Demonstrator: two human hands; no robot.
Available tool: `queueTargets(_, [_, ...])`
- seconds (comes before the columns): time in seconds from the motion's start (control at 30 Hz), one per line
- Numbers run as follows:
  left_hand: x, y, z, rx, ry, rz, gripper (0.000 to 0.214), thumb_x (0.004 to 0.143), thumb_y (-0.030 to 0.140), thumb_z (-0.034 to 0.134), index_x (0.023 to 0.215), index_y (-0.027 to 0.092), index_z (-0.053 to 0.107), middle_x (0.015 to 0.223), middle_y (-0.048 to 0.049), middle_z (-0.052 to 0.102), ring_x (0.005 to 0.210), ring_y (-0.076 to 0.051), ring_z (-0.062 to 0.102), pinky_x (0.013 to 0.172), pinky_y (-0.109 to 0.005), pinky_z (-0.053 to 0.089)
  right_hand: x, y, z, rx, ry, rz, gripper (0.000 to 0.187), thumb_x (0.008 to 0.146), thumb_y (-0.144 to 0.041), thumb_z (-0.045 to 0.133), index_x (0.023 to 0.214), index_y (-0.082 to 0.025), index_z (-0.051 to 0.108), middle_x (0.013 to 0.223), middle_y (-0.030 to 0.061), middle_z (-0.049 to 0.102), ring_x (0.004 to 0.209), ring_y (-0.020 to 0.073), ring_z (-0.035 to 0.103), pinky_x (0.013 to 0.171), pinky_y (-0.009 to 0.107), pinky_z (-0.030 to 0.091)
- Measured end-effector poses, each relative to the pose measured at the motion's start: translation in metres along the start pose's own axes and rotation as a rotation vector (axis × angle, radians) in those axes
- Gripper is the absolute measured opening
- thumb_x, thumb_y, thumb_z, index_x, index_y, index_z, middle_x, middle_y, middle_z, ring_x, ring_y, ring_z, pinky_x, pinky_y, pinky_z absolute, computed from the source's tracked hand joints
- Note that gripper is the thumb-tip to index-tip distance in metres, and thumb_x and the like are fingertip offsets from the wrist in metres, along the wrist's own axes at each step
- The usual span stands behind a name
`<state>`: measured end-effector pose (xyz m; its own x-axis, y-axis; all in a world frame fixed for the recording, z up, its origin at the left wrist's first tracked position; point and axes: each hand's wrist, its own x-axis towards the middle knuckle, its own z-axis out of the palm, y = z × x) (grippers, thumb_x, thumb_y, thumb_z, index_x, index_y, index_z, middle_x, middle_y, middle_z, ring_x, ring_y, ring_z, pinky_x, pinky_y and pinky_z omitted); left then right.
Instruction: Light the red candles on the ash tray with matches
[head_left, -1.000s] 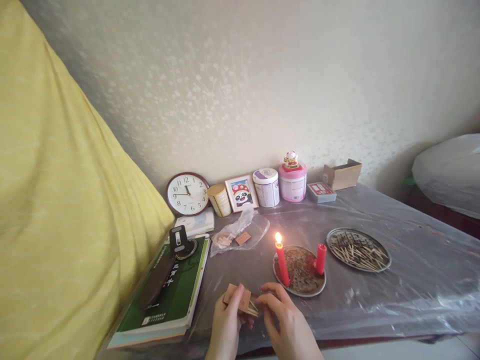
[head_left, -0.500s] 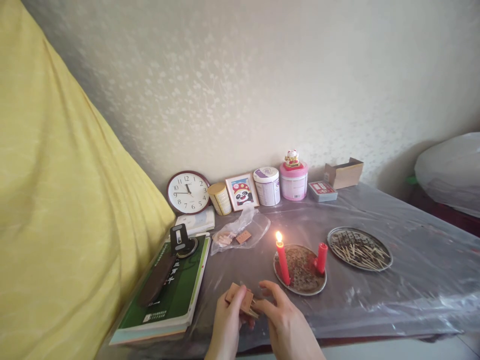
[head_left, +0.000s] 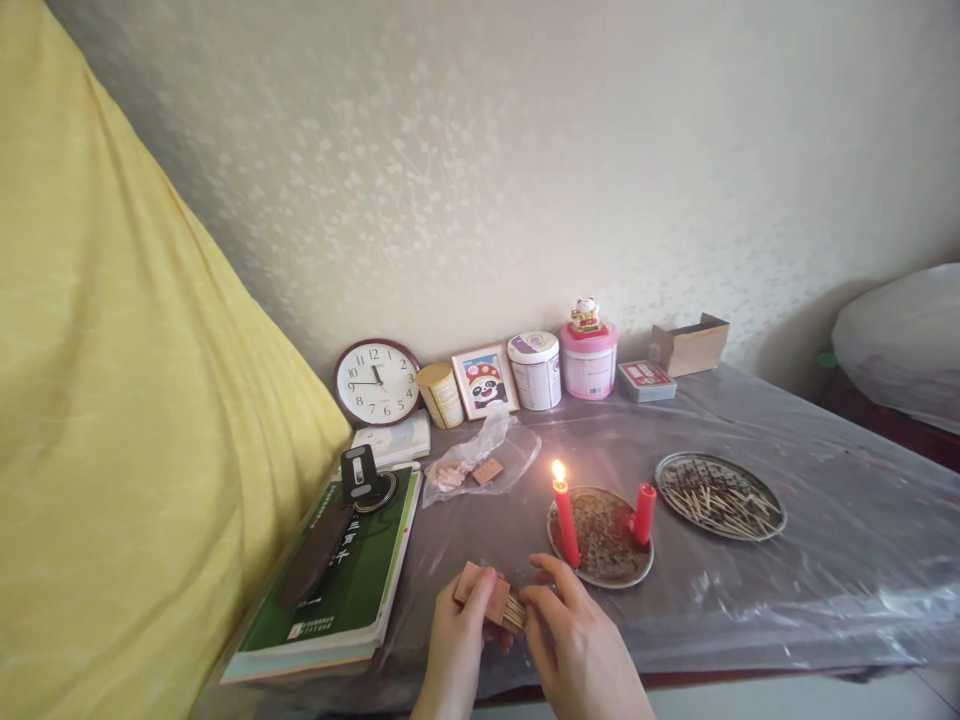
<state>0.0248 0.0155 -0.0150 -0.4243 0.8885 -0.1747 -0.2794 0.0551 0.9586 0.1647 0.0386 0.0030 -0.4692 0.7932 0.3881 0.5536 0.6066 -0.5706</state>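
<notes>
My left hand (head_left: 454, 640) is closed around a small cardboard matchbox (head_left: 491, 597) near the table's front edge, its thumb on top. Pale matches (head_left: 514, 612) show at the box's right end, where the inner tray is slid partly out. My right hand (head_left: 576, 628) has its fingertips closed at that end of the tray; its thumb is hard to see. Just beyond stands a lit red candle (head_left: 565, 525) on a stained round metal plate (head_left: 604, 577). A shorter, unlit red candle (head_left: 644, 513) stands on the same plate.
A second round plate (head_left: 780, 520) at right holds many matchsticks. Behind my hands lies a clear plastic bag (head_left: 517, 455) with another matchbox (head_left: 487, 471). Green books (head_left: 367, 590) with a dark strapped object lie left. A clock (head_left: 377, 383), tins and a picture frame line the wall.
The matchbox's inner tray has slid further out to the right, showing more matches. My right hand has shifted slightly right and up with it. The candles and plates have stayed put.
</notes>
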Motion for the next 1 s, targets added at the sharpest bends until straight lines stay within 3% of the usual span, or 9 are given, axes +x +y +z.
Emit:
queueTargets(0.17, [0.001, -0.004, 0.003, 0.055, 0.007, 0.006, 0.034, 0.07, 0.049, 0.071, 0.062, 0.016, 0.061, 0.047, 0.0002, 0.058, 0.038, -0.015, 0.051, 0.036, -0.026, 0.039, -0.003, 0.001, 0.002, -0.059, -0.009, 0.025, 0.028, 0.087, -0.009, 0.043, 0.086, -0.017, 0.07, 0.124, 0.0166, 0.059, 0.105, 0.0269, 0.065, 0.087, 0.04, 0.054])
queueTargets(0.4, [0.001, -0.013, 0.003, 0.123, -0.015, 0.005, 0.034, 0.072, 0.049, 0.069, 0.067, 0.016, 0.063, 0.05, 0.0006, 0.061, 0.038, -0.015, 0.054, 0.037, -0.027, 0.042, -0.001, 0.001, 0.0, -0.149, -0.141, 0.115, 0.03, 0.086, -0.007, 0.045, 0.082, -0.015, 0.074, 0.132, 0.0196, 0.057, 0.11, 0.0293, 0.063, 0.089, 0.04, 0.053])
queueTargets(1.0, [0.0, -0.013, 0.007, 0.087, -0.027, -0.025, 0.036, 0.068, 0.051, 0.072, 0.064, 0.016, 0.063, 0.047, 0.0007, 0.061, 0.033, -0.015, 0.052, 0.035, -0.026, 0.041, 0.0, 0.0, -0.002, -0.186, -0.149, 0.151, 0.031, 0.087, -0.009, 0.045, 0.078, -0.018, 0.073, 0.131, 0.0143, 0.059, 0.106, 0.0265, 0.066, 0.083, 0.035, 0.056])
